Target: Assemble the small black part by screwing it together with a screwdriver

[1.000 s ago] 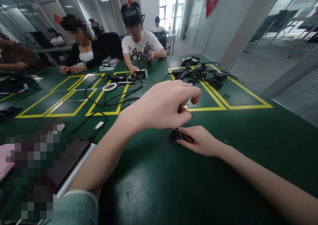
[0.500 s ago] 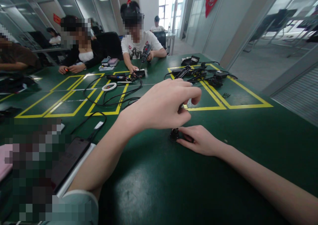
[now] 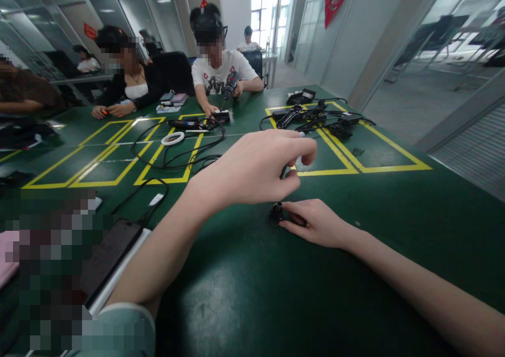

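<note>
My right hand rests on the green table, its thumb and index finger closed on the side of a small black round-based part. A short dark post stands up from the part's middle, and the part sits on the tabletop. Above and slightly beyond it hovers my left hand, back of the hand toward me. Its fingers are loosely bent, with a gap between thumb and index finger. I can make out nothing held there, though the inside of the palm is hidden. The left hand does not touch the black part.
Yellow tape marks rectangles on the table. Black cabled devices lie at the back right, near a small spring. A white ring sits among cables. Left stands a dark cabled box. Opposite, a person holds a power drill.
My left hand has shifted slightly left and down in view, baring more of the black part's post. My right hand keeps its place and its hold.
</note>
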A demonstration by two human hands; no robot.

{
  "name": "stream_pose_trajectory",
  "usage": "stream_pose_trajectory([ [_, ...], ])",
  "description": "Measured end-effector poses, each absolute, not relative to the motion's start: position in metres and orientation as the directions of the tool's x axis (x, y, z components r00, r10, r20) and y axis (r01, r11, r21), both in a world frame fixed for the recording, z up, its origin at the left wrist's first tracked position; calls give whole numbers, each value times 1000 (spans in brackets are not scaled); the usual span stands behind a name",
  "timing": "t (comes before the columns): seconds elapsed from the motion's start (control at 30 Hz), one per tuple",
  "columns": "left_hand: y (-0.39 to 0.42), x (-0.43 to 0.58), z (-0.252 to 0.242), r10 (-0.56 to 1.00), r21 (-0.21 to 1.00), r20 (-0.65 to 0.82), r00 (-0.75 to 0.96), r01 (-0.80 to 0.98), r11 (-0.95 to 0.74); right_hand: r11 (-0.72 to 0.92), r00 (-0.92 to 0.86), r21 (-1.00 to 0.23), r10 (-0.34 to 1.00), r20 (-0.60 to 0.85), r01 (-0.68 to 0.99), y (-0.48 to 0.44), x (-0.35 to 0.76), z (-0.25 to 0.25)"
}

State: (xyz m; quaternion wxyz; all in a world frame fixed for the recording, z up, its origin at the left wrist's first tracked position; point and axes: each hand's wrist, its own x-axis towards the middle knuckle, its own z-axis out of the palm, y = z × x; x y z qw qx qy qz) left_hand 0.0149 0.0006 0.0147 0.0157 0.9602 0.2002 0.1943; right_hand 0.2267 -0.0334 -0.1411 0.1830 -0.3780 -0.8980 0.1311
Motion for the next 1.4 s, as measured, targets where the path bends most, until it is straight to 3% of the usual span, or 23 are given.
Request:
stream_pose_trajectory([
  [0.53,0,14,15,370,101,362,856,358,-928,710,-640,-353,703,310,609,-33,231,-144],
  [1.4,1,15,14,372,108,372,850,359,-927,697,-642,-375,713,280,611,-34,230,-141],
])
